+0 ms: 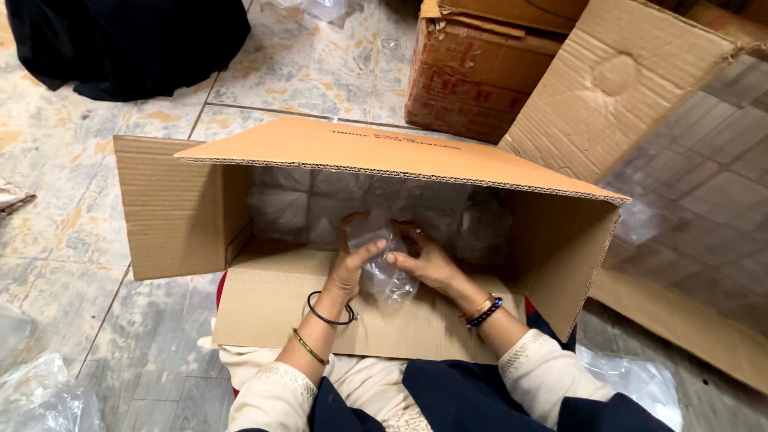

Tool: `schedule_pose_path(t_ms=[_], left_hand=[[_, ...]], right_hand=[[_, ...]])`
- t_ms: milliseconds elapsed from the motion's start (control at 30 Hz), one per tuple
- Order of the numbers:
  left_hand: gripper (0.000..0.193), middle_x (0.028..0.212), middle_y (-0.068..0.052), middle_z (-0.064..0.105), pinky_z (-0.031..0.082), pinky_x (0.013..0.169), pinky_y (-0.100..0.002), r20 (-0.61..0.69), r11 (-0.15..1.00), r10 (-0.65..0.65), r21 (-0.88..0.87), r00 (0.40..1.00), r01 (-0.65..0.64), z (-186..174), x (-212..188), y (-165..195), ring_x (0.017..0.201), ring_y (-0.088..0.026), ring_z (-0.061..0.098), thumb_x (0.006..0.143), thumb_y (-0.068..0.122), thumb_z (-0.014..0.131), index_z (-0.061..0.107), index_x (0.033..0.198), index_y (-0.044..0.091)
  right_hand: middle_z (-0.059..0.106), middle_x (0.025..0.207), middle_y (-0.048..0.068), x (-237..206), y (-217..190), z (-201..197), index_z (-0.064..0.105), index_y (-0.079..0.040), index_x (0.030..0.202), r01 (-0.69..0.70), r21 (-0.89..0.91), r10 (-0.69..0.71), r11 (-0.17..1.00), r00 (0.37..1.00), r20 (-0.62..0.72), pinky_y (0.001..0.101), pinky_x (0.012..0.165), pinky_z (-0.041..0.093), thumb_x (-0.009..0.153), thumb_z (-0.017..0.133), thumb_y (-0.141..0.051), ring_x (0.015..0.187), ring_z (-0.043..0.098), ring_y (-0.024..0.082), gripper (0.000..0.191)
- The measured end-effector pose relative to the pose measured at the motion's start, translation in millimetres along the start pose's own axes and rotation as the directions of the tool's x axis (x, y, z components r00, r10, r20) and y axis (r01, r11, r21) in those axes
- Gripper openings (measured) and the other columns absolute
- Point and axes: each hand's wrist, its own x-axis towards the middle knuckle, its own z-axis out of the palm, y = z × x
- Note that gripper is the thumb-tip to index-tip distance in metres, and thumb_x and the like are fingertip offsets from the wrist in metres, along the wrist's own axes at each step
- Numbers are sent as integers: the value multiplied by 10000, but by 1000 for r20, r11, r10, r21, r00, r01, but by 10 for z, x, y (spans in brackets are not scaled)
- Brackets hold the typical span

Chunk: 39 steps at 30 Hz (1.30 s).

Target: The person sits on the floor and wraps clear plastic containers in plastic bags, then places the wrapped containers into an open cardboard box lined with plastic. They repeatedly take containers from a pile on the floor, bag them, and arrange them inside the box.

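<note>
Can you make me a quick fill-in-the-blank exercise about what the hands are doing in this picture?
1. Both hands, the left hand and the right hand, hold a clear ____ packet.
2. The hands reach into a cardboard box that lies on its ____.
3. The box rests on a ____ floor.
4. Each wrist wears ____.

Missing words: plastic; side; tiled; bangles
</note>
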Motion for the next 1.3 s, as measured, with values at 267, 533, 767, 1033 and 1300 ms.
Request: schedule_pose_path(t_ms=[267, 533, 767, 1033, 1300], left_hand=[[1370, 1478, -367, 361, 346, 1098, -552, 335, 247, 281, 880, 899, -405, 219, -347, 695, 1391, -507, 356, 485, 541, 964, 278, 1495, -80], [946, 1240, -185, 656, 378, 1074, -505, 213, -183, -97, 956, 972, -228, 273, -575, 771, 1192, -391, 569, 537, 762, 818, 721, 1107, 12], [809, 1165, -171, 699, 402, 1042, -523, 231, -86, 53, 970, 972, -226, 294, -588, 751, 1132, -394, 608, 562, 713, 813, 772, 1011, 42], [765, 1127, -152, 707, 427, 1018, -478, 217, -91, 31, 973, 976, -213, 393, -543, 749, 1091, -342, 630, 596, 698, 805, 761, 977, 37], [771, 1087, -157, 712, 418, 993, -485, 255, -104, 98, 964, 962, -245, 441, -535, 689, 1067, -354, 616, 590, 688, 813, 765, 972, 20]], right_hand=[[568, 1354, 199, -443, -352, -307, 485, -9, 1398, 209, -402, -348, 891, 883, -314, 432, 1095, 449, 646, 917, -324, 1271, 555, 315, 923], [448, 1454, 272, -4, -176, -729, 408, -16, 1455, -322, -789, -742, 523, 283, -608, 584, 1148, 319, 755, 914, -534, 1362, 386, 435, 1008], [283, 1536, 351, 462, -238, -572, 314, -13, 1538, -729, -484, -376, 484, 327, -867, 683, 1048, 267, 756, 722, -752, 1373, 284, 532, 1151], [207, 1583, 379, 367, -293, -680, 257, -90, 1586, -439, -721, -546, 536, 472, -693, 667, 1200, 214, 867, 633, -731, 1471, 192, 545, 1034], [49, 1611, 405, 239, -215, -661, 103, -98, 1659, -489, -863, -515, 130, 711, -480, 711, 1173, 31, 995, 465, -648, 1495, 3, 586, 935]])
